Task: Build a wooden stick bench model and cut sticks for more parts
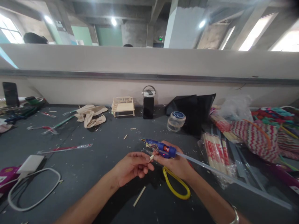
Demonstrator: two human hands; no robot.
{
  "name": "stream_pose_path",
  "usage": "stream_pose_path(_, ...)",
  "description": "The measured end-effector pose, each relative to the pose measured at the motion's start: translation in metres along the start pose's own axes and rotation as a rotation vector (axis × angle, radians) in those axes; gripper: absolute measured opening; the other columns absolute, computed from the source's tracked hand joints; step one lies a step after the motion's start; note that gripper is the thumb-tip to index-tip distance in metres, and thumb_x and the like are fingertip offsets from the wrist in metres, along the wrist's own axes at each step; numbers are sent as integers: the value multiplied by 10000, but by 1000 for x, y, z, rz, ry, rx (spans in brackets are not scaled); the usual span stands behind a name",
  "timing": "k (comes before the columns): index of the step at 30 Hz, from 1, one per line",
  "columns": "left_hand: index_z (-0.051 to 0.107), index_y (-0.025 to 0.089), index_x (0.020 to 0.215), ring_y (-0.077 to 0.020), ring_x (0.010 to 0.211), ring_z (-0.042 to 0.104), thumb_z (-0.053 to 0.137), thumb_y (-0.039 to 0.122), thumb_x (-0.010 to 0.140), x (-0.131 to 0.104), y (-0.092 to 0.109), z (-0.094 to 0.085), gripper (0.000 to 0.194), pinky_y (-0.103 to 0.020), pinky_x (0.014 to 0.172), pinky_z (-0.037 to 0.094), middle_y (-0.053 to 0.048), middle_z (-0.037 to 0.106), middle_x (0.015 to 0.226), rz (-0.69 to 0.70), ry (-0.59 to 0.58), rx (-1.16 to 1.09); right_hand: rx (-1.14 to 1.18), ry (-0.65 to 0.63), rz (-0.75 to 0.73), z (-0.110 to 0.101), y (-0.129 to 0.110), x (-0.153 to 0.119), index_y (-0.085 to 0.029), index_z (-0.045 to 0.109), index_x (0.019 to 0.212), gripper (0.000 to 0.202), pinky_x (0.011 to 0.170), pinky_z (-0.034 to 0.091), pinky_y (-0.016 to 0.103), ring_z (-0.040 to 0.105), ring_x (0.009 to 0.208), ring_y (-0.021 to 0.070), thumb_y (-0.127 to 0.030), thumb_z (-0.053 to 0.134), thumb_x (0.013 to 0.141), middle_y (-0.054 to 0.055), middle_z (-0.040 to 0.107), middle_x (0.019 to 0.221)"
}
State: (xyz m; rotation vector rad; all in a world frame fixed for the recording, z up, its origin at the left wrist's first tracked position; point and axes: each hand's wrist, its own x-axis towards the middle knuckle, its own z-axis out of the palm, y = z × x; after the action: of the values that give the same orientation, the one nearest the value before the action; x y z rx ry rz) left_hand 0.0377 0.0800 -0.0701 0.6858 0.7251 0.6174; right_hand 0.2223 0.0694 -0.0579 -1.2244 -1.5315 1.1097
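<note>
My left hand (133, 167) pinches a short light wooden stick (151, 158) between thumb and forefinger. In my right hand (175, 164) is a blue hot glue gun (163, 148), its nozzle pointing left and a red light showing on its side. A long translucent glue stick (224, 172) runs out of its back, over my right forearm. My right fingertips come close to the small wooden piece; whether they grip it too, I cannot tell. A yellow cable loop (178, 192) hangs under my right hand. Another wooden stick (139, 196) lies on the table below my hands.
A miniature wooden bench (123, 107) stands at the back, left of a dark phone (148, 108). Right of them are a clear jar (176, 121), a black bag (198, 109) and packs of sticks (216, 154). Crumpled paper (91, 114) and a white cable (35, 207) lie left.
</note>
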Motion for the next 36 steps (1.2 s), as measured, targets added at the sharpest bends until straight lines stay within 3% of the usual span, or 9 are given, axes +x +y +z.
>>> stream_pose_path(6, 662, 81, 774, -77, 456, 516, 690, 237, 711, -3, 3, 4, 171, -159, 374, 375, -89, 672, 662, -17, 38, 23, -31, -34, 33, -4, 1, 2, -188, 576, 768, 113, 690, 497, 249, 640, 720, 141, -168, 666, 701, -16, 668, 766)
stream_pose_path(12, 671, 84, 747, -57, 446, 488, 729, 195, 660, -2, 3, 4, 153, -152, 381, 338, -78, 662, 659, -53, 62, 5, 29, -24, 55, 0, -1, 0, -188, 577, 763, 120, 696, 508, 246, 649, 726, 141, -179, 675, 694, -13, 681, 767)
stream_pose_path(17, 676, 80, 739, -40, 454, 466, 762, 232, 651, 0, 0, 2, 195, -161, 432, 361, -59, 646, 654, 8, 85, 5, 24, 10, 73, 1, -2, 2, -186, 601, 812, 163, 730, 518, 265, 663, 765, 158, -210, 699, 685, 8, 699, 819)
stream_pose_path(21, 679, 87, 761, -46, 464, 471, 769, 280, 656, 1, -3, 0, 238, -172, 442, 364, -59, 648, 664, 49, 88, 53, -16, -18, 27, 0, 2, 1, -195, 587, 762, 127, 694, 512, 249, 655, 722, 143, -224, 693, 698, -15, 692, 768)
stream_pose_path(32, 650, 114, 712, -77, 456, 508, 726, 328, 681, -2, -4, 6, 228, -184, 405, 388, -43, 656, 638, 137, 177, 274, -18, 6, 74, 5, -2, 3, -192, 578, 723, 107, 646, 495, 249, 618, 653, 131, -200, 669, 668, -35, 641, 686)
stream_pose_path(36, 677, 99, 768, -91, 491, 562, 707, 346, 710, -3, -1, 3, 255, -182, 421, 429, -76, 682, 702, 45, 67, 204, 25, -27, 77, 4, 1, 1, -189, 585, 735, 107, 662, 489, 264, 604, 659, 131, -202, 671, 672, -32, 631, 696)
